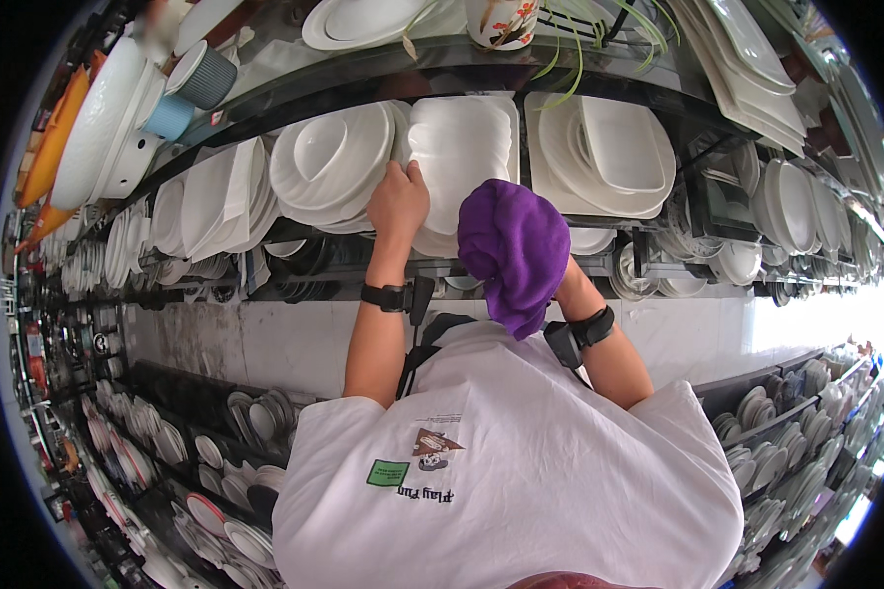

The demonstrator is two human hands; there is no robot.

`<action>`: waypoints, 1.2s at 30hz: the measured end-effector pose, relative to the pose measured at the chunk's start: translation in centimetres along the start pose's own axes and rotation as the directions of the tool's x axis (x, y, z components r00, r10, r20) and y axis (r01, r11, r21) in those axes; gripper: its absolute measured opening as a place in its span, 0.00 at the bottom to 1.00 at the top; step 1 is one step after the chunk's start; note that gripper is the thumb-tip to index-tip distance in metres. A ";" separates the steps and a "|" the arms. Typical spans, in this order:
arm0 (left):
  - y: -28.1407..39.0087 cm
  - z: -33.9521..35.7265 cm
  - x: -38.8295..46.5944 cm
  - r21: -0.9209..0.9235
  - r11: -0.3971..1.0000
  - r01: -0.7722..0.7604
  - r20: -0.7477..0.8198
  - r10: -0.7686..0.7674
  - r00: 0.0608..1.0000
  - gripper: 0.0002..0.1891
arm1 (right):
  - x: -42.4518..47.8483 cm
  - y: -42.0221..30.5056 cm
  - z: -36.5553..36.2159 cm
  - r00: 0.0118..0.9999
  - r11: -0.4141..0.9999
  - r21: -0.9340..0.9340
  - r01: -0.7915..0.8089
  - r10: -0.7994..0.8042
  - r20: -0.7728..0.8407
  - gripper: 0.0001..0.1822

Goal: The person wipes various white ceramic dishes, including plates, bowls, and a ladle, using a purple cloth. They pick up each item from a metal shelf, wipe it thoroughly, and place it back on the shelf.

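My left hand (399,200) is at the left edge of a white rectangular dish with wavy sides (460,151), its fingers closed on or against the rim. A bunched purple cloth (514,247) covers my right hand (524,243) and hangs over the dish's lower right part; the fingers under it are hidden. Left of the dish stands a stack of round white plates (361,184) with a small pointed white bowl (320,147) on it. On the right, a white rounded square dish (622,147) lies on larger plates.
A dark shelf edge (442,66) runs above the dishes, bearing a flower-painted pot (501,22) with trailing leaves. Blue and grey ribbed cups (205,73) stand at upper left. Square plates (751,81) are stacked at upper right. More racks of plates (250,537) stand behind me.
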State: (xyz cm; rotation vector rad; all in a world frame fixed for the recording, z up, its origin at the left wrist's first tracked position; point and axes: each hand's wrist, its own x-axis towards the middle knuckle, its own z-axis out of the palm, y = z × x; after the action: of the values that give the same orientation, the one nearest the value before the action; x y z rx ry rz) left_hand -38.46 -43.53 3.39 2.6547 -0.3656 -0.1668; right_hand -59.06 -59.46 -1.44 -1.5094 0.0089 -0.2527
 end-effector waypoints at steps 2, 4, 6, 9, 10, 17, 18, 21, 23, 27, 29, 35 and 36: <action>0.1 -0.2 0.1 0.047 0.999 -0.005 0.012 0.004 1.000 0.23 | 0.2 0.0 0.0 1.000 1.000 -0.016 0.016 -0.016 0.005 0.28; 0.0 0.1 0.2 0.054 0.998 -0.022 0.002 0.022 1.000 0.23 | 0.2 0.2 0.1 1.000 1.000 -0.011 0.015 -0.015 -0.004 0.28; -0.2 0.3 0.3 0.060 0.998 -0.025 0.001 0.025 1.000 0.23 | 0.4 -0.4 0.2 1.000 1.000 0.011 -0.004 0.004 -0.017 0.28; -0.3 0.4 0.7 0.059 0.998 0.010 0.034 -0.012 0.999 0.25 | 0.8 -0.3 0.2 0.999 1.000 -0.030 -0.005 0.004 -0.035 0.27; -0.2 0.4 0.9 0.055 0.998 0.035 0.061 -0.039 0.997 0.26 | 0.9 -0.2 0.2 0.999 0.998 -0.060 0.003 -0.005 -0.040 0.27; -0.5 0.6 1.2 0.082 0.997 0.002 0.074 -0.008 0.997 0.29 | 0.7 -2.0 0.1 0.992 0.970 0.213 -0.113 0.124 -0.038 0.27; -0.5 0.6 1.3 0.080 0.997 0.011 0.077 -0.018 0.997 0.30 | 0.5 -2.0 0.0 0.993 0.977 0.186 -0.100 0.110 -0.046 0.27; -0.5 0.5 1.0 0.067 0.997 0.030 0.070 -0.035 0.997 0.30 | -0.7 -1.6 -0.7 0.997 0.998 0.052 -0.041 0.044 -0.064 0.28; -0.5 0.6 0.6 0.045 0.998 0.034 0.043 -0.036 0.998 0.30 | -1.7 -1.4 -1.2 0.998 0.999 -0.035 0.005 -0.008 -0.067 0.28; -0.7 0.6 0.3 0.026 1.000 0.004 0.002 -0.004 1.000 0.30 | -4.1 -1.6 -2.2 0.997 0.998 -0.056 0.024 -0.029 -0.077 0.29; -0.9 0.7 0.0 0.005 1.000 -0.001 -0.013 0.001 1.000 0.31 | -5.3 -1.8 -2.5 0.995 0.997 -0.069 0.026 -0.032 -0.091 0.29; -1.3 -0.7 -1.9 0.006 1.000 0.016 -0.025 -0.016 1.000 0.33 | -7.3 -0.8 -2.3 0.992 0.813 -0.573 0.108 -0.123 0.013 0.26; -1.4 -1.0 -2.3 -0.006 1.000 0.002 -0.021 -0.002 1.000 0.33 | -7.5 -0.9 -1.7 0.993 0.818 -0.568 0.089 -0.119 -0.016 0.26</action>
State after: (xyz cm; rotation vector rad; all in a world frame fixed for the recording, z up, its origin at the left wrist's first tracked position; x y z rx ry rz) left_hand -40.14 -41.22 3.79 2.6485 -0.3553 -0.1409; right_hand -66.77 -59.89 -1.82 -2.1051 0.0455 -0.4013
